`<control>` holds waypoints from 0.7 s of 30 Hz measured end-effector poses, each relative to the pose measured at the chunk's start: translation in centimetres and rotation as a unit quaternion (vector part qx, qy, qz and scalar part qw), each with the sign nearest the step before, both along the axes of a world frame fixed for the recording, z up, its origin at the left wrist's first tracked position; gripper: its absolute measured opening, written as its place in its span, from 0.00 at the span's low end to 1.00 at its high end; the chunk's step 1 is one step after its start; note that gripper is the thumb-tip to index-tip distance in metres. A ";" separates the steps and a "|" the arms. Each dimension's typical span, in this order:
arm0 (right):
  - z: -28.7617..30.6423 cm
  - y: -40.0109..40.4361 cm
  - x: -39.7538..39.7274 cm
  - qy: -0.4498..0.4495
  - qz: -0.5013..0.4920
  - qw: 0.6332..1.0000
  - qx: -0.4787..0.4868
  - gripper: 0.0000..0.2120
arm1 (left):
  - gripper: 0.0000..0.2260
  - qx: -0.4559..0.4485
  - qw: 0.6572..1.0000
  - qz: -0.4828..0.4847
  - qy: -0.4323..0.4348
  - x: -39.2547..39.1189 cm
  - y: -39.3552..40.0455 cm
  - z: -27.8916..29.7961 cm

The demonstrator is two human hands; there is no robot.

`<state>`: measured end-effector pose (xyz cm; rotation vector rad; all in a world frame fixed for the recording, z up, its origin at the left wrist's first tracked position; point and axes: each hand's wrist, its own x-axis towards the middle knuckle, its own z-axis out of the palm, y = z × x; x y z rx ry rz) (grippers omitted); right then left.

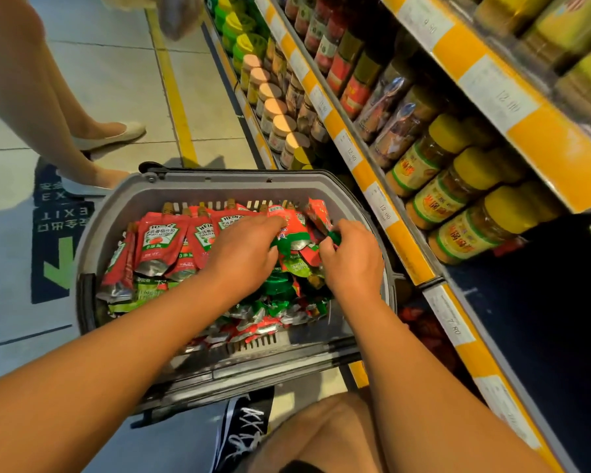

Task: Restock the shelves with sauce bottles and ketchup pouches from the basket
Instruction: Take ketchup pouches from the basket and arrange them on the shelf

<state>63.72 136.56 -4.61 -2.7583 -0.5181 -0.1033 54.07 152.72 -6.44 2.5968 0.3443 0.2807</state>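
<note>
A grey shopping basket (123,199) stands on the floor in front of me, filled with red and green ketchup pouches (157,240). Both of my hands are inside it at the far right side. My left hand (243,254) reaches over the pile, fingers curled round the pouches at its fingertips (292,230). My right hand (354,257) pinches a pouch by its green edge (333,237). The shelves (403,240) run along the right, with yellow price rails.
Jars with yellow lids (458,203) and dark bottles (352,80) fill the upper shelves. A dark gap (543,302) opens on the shelf level beside the basket. Another person's legs and shoes (110,134) stand on the tiled floor just beyond the basket's far left.
</note>
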 end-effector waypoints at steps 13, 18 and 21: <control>4.8 -9.5 -4.5 -0.066 -0.072 0.984 0.150 0.08 | 0.13 -0.068 0.984 0.049 -0.157 -1.1 -3.0 7.5; 6.8 -12.8 -7.7 -0.086 -0.084 0.967 0.223 0.05 | 0.15 -0.129 0.973 0.022 -0.192 -0.8 -6.2 11.2; 8.0 -14.8 -9.8 -0.108 -0.082 0.956 0.259 0.01 | 0.17 -0.161 0.965 -0.003 -0.206 -0.9 -8.4 13.2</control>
